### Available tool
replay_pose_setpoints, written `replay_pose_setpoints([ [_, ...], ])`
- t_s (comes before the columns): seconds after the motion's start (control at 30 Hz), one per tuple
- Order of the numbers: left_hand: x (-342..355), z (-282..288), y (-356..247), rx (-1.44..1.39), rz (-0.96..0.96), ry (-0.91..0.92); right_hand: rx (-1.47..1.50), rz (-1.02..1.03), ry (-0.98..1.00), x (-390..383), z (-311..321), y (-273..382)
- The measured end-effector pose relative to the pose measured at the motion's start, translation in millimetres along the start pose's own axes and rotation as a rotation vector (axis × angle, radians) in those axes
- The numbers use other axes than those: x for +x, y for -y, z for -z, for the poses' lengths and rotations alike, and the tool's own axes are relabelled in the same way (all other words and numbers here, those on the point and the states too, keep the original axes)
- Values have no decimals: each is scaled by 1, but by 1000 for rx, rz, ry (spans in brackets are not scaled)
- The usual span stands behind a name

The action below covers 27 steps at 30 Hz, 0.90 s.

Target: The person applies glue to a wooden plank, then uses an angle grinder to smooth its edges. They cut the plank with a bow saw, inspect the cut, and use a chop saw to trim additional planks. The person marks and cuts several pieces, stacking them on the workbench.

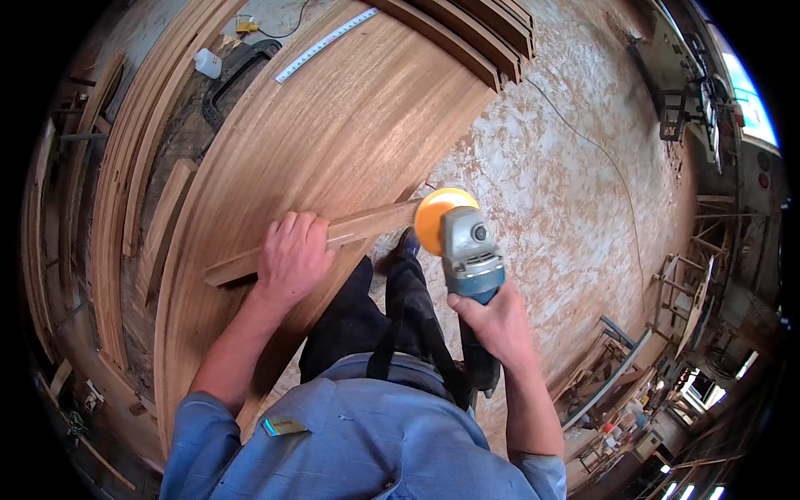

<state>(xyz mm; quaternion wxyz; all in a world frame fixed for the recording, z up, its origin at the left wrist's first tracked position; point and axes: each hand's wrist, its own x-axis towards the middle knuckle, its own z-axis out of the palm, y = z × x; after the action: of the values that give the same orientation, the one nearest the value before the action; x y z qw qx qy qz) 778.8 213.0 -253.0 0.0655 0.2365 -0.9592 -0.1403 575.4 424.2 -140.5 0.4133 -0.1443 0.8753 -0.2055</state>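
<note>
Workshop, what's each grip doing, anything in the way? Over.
Left grip on wooden strip. Right grip holding angle grinder, yellow disc by strip's right end. Measuring tape on board, clear of disc.

Wooden bar (pixel 375 222) partly hidden under left hand (pixel 293 257); shirt (pixel 358 425) cropped below.

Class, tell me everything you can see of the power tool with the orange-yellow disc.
The power tool has a grey, metallic-looking head with a round button, a teal housing and a dark rear section. The right hand grips its body, the head pointing away from the person. Its round, shiny orange-yellow disc is at the right end of the wooden strip; contact and spinning cannot be told.
</note>
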Motion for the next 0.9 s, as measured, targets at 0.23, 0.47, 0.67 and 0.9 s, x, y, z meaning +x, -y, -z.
replay_pose_setpoints([
  [0.23, 0, 2, 0, -1, 8, 7, 72, -49, -29, 4, 14, -10],
  [0.47, 0, -1, 0, 2, 3, -1, 28, 18, -13, 0, 1, 0],
  [0.67, -1, -1, 1, 5, -1, -9, 56, -53, -41, 6, 12, -8],
  [0.9, 0, 0, 0, 3, 1, -1, 49, -33, -20, -3, 6, -8],
])
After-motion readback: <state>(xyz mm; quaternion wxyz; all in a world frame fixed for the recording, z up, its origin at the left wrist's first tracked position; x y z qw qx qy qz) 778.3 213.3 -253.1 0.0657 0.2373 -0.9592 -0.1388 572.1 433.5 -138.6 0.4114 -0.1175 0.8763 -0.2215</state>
